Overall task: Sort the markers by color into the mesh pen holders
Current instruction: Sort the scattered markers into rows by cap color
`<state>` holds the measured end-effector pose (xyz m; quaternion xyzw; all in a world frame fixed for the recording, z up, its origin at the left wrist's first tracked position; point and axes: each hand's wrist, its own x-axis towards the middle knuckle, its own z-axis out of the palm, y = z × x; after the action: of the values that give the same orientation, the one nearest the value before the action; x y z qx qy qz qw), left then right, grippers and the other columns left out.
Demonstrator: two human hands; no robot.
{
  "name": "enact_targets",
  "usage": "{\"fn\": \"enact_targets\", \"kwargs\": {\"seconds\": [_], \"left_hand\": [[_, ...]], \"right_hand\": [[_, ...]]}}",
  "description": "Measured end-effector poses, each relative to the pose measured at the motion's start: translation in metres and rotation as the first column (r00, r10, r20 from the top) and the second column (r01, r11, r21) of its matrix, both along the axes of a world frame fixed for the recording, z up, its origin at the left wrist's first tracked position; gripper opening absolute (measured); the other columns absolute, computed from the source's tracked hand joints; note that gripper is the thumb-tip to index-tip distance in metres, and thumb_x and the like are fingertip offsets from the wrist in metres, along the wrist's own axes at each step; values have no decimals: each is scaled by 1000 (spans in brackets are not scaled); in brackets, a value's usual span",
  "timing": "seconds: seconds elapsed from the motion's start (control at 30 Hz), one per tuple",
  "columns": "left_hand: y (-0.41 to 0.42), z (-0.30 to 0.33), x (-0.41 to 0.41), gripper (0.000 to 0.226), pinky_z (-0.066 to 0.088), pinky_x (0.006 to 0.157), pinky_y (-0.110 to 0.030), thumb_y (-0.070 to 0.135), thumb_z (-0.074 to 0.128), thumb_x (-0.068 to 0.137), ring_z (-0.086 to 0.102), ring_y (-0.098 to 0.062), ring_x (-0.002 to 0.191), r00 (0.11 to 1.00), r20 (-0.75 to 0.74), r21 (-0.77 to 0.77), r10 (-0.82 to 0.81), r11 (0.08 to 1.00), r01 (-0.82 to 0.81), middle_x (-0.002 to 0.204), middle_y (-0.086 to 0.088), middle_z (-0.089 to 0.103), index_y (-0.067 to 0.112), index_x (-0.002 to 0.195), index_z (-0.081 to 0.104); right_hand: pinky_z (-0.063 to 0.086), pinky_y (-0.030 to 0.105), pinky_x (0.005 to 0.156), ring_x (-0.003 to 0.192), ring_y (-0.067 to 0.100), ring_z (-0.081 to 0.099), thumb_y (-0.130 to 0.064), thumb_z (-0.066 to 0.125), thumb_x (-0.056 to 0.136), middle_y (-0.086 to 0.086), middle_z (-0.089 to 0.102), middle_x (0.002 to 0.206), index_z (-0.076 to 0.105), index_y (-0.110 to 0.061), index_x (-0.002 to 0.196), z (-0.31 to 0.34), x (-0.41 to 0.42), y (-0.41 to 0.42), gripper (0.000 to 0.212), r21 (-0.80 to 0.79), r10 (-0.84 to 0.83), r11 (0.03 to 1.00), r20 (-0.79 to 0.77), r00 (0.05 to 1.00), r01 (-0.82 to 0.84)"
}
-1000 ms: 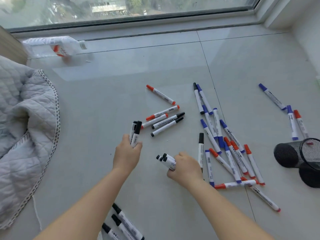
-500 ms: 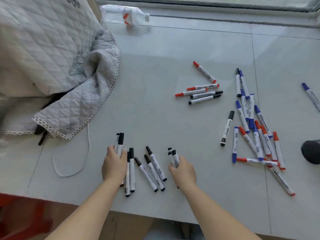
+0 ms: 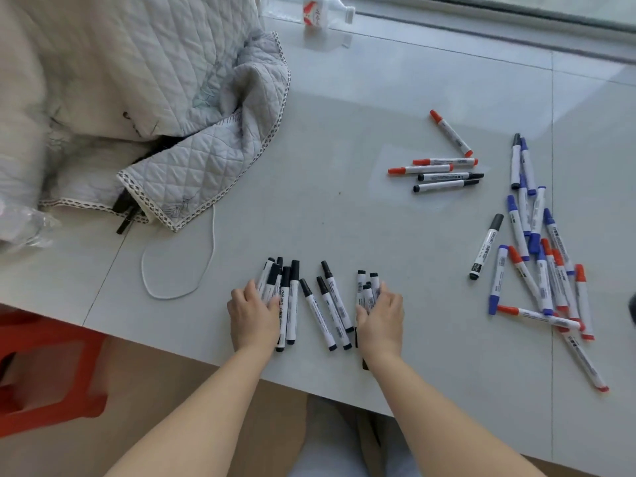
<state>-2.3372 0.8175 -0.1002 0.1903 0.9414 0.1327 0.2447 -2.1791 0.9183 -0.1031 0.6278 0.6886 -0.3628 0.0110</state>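
My left hand (image 3: 253, 315) grips a bundle of black-capped markers (image 3: 270, 280) low over the grey tabletop, near its front edge. My right hand (image 3: 380, 318) grips another bundle of black markers (image 3: 366, 290). Between the two hands several more black markers (image 3: 325, 311) lie in a row on the table. Red and black markers (image 3: 444, 166) lie in a small group further back on the right. A mixed pile of blue and red markers (image 3: 537, 256) lies at the right, with one black marker (image 3: 487, 247) beside it. A dark shape (image 3: 633, 311) barely shows at the right edge.
A quilted grey blanket (image 3: 172, 98) covers the back left of the table, with a white cord (image 3: 179, 270) looping out from under it. A plastic bottle (image 3: 323, 12) lies by the window. A red stool (image 3: 41, 366) stands below the table's front edge (image 3: 172, 342).
Both hands came back toward the front edge with their black marker bundles and sank down beside the row of lying black markers. The view swung left and down.
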Motion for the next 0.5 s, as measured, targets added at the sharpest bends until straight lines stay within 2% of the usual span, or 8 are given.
{"fn": "enact_targets", "kwargs": {"seconds": [0.2,0.3,0.37,0.5], "left_hand": [[5,4,1,55,39,90,-38,36,49,92,36,-32,116,995,-41,-101,-96,991,92,131,-18,37,5,134,33],[14,11,3,53,41,88,-39,37,49,91,36,-32,116,986,-77,-128,-145,983,134,130,-18,38,5,131,34],[24,17,4,58,41,91,-39,38,50,90,33,-32,119,974,-127,-121,-190,977,175,133,-17,37,6,135,33],[66,31,15,58,37,96,-42,33,53,88,31,-32,120,931,-195,-34,-307,951,306,138,-14,33,9,137,35]], "right_hand": [[28,31,107,120,26,31,-35,47,94,12,27,139,15,-6,144,10,2,8,66,-12,112,994,174,978,-111],[30,28,104,121,25,31,-36,49,93,10,28,139,19,-7,142,15,6,13,65,-50,108,994,170,980,-101],[30,28,101,120,25,32,-37,47,93,10,30,137,23,-8,140,18,11,19,60,-50,127,992,180,975,-120],[32,29,102,123,24,32,-34,45,94,7,34,137,30,-9,137,25,31,38,52,-27,108,994,134,985,-105]]}}
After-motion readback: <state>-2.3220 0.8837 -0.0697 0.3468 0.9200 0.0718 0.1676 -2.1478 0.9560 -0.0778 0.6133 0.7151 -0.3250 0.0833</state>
